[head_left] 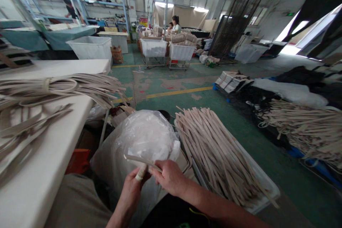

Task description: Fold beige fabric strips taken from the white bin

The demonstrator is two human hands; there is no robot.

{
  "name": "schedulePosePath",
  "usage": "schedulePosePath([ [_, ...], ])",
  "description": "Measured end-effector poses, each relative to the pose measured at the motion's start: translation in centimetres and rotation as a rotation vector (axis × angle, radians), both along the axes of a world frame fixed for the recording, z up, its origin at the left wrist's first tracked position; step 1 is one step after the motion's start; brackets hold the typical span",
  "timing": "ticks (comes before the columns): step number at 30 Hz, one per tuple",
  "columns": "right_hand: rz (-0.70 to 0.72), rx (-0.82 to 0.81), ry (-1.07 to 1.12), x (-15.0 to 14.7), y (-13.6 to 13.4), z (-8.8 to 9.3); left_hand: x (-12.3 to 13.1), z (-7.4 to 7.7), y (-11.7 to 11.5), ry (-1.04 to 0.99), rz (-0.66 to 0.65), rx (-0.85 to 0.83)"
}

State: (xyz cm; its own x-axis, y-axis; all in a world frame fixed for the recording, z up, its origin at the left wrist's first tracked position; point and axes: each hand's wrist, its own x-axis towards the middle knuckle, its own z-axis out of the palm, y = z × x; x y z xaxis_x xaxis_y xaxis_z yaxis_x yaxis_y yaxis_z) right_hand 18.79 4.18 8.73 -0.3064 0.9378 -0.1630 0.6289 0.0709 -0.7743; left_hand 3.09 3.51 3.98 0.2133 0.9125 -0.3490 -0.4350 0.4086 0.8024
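Over my lap, a beige fabric strap (135, 158) is held in both hands, its free end pointing to the left. My left hand (132, 187) is closed on the strap, and a pale wrap covers one of its digits. Closed on the same strap just to the right is my right hand (172, 176), thumb on top. The lower fingers of both hands are partly hidden. Directly beyond them stands a large clear plastic bag (152, 128) with whitish contents. To the right, a white plastic tray (272, 187) holds many long beige straps (213, 149).
At left, a white table (69, 131) carries a tied bundle of straps (53, 87). An orange object (78, 160) sits below its edge. More straps (307, 124) are heaped on the right. Farther back are wheeled white bins (153, 48) and people at tables.
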Motion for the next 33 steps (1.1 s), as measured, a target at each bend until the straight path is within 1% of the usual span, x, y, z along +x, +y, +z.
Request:
schedulePosePath([
  [1, -0.004, -0.034, 0.026, 0.0, 0.1, 0.1, 0.1, 0.2, 0.0, 0.010, -0.027, 0.029],
  [2, -0.006, -0.069, 0.053, 0.1, 0.1, 0.2, 0.0, 0.3, 0.1, 0.021, -0.022, 0.041],
  [3, -0.002, -0.102, 0.077, 0.3, 0.1, 0.2, -0.4, 0.4, 0.4, 0.031, 0.021, 0.035],
  [4, 0.011, -0.127, 0.095, 0.6, 0.0, 0.3, -0.8, 0.4, 0.8, 0.036, 0.098, 0.015],
  [7, 0.058, -0.220, 0.137, 1.5, -0.4, 0.2, -2.6, 0.2, 2.0, 0.014, 0.390, -0.078],
  [8, 0.060, -0.263, 0.155, 1.7, -0.5, 0.1, -3.0, 0.1, 2.3, 0.001, 0.454, -0.102],
  [9, 0.051, -0.299, 0.171, 1.7, -0.5, 0.0, -3.1, 0.0, 2.3, -0.008, 0.482, -0.114],
  [10, 0.038, -0.316, 0.184, 1.5, -0.4, 0.0, -2.9, 0.0, 2.2, -0.009, 0.469, -0.117],
  [11, 0.028, -0.310, 0.194, 1.2, -0.2, 0.0, -2.5, 0.1, 1.9, -0.007, 0.417, -0.108],
  [14, 0.021, -0.206, 0.209, -0.3, 0.8, 0.4, -0.6, 0.6, 0.8, -0.027, 0.192, -0.044],
  [15, 0.030, -0.176, 0.220, -0.6, 1.0, 0.6, -0.3, 0.8, 0.6, -0.036, 0.160, -0.031],
  [16, 0.043, -0.160, 0.231, -0.9, 1.2, 0.8, -0.4, 1.1, 0.5, -0.041, 0.164, -0.025],
  [17, 0.064, -0.156, 0.238, -0.9, 1.2, 0.9, -0.8, 1.4, 0.7, -0.040, 0.214, -0.032],
  [20, 0.118, -0.215, 0.248, -0.6, 0.8, 0.6, -3.3, 2.0, 1.6, -0.008, 0.446, -0.083],
  [21, 0.115, -0.235, 0.245, -0.5, 0.6, 0.4, -3.9, 2.0, 1.8, 0.001, 0.494, -0.091],
  [22, 0.102, -0.242, 0.243, -0.5, 0.4, 0.2, -4.2, 1.9, 1.9, 0.012, 0.499, -0.091],
  [24, 0.065, -0.207, 0.244, -0.8, 0.4, 0.0, -3.6, 1.4, 1.5, 0.034, 0.399, -0.071],
  [26, 0.046, -0.137, 0.251, -1.3, 0.7, 0.3, -2.1, 0.8, 0.8, 0.026, 0.262, -0.043],
  [29, 0.063, -0.102, 0.280, -1.8, 1.1, 0.8, -0.5, 0.3, -0.3, 0.018, 0.216, -0.012],
  [31, 0.098, -0.145, 0.331, -1.6, 1.1, 0.8, -0.6, 0.2, -0.7, 0.080, 0.197, 0.005],
  [33, 0.108, -0.223, 0.414, -1.1, 1.0, 0.3, -1.5, 0.3, -0.8, 0.192, 0.180, 0.031],
])
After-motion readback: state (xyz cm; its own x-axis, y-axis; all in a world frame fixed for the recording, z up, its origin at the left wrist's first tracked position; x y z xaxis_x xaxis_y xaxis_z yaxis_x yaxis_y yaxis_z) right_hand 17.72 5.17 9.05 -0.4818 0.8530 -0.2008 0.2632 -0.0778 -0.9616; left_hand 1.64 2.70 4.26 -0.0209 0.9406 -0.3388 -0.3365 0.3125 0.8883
